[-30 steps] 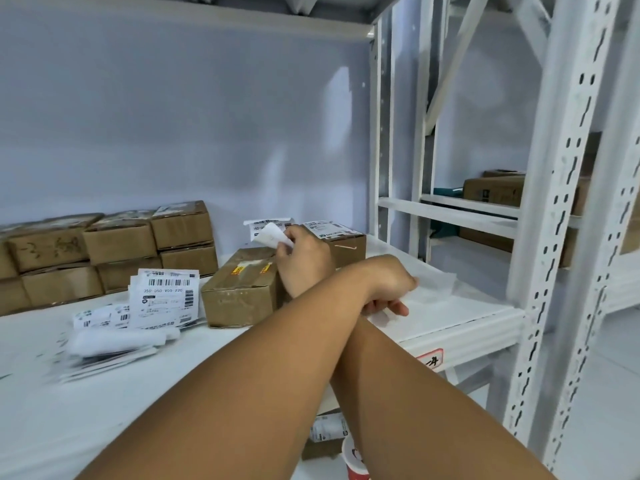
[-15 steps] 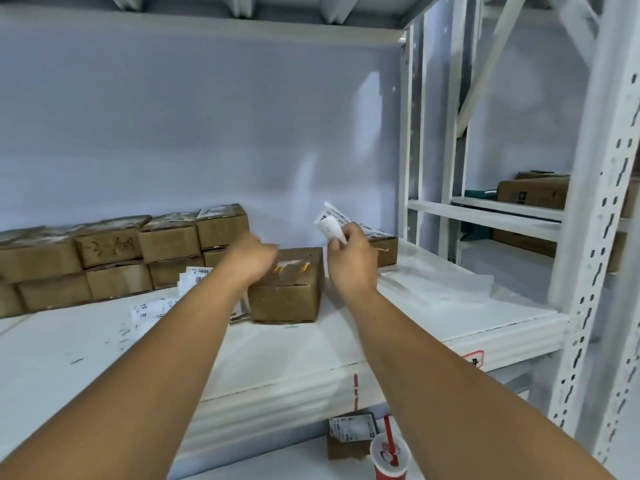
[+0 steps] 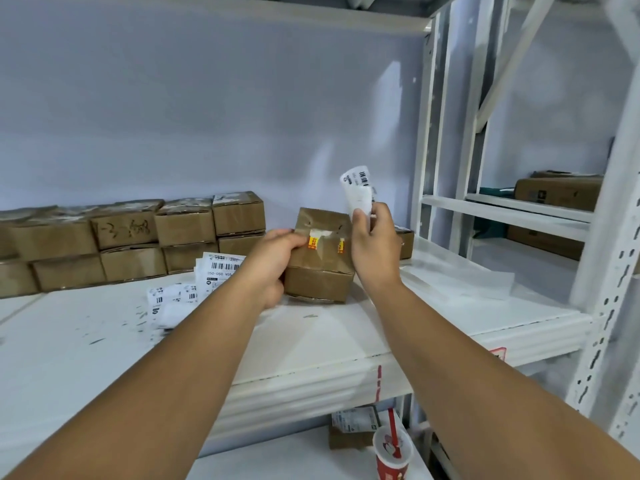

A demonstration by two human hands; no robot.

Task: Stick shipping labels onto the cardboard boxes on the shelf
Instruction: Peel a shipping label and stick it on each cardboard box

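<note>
The cardboard box (image 3: 320,271) stands in the middle of the white metal shelf (image 3: 311,341), tilted so that its top face looks toward the camera. It is a small brown cube of plain corrugated board, a little dented, with clear tape along the seam, a white scrap on the top and two small orange stickers (image 3: 313,242). The left hand (image 3: 273,261) grips the box at its left side, the thumb lying on the top face. The right hand (image 3: 375,247) pinches a shipping label (image 3: 358,192) between the thumb and the fingers. The label is thin white paper, curled into a soft arch, with a black barcode near its upper end; it stands above the right rear corner of the box and is not stuck on it. At the back left, similar brown boxes (image 3: 138,244) are stacked in two rows along the wall. Loose printed labels (image 3: 214,271) lie in front of them, and translucent backing sheets (image 3: 457,278) lie flat at the right.
</note>
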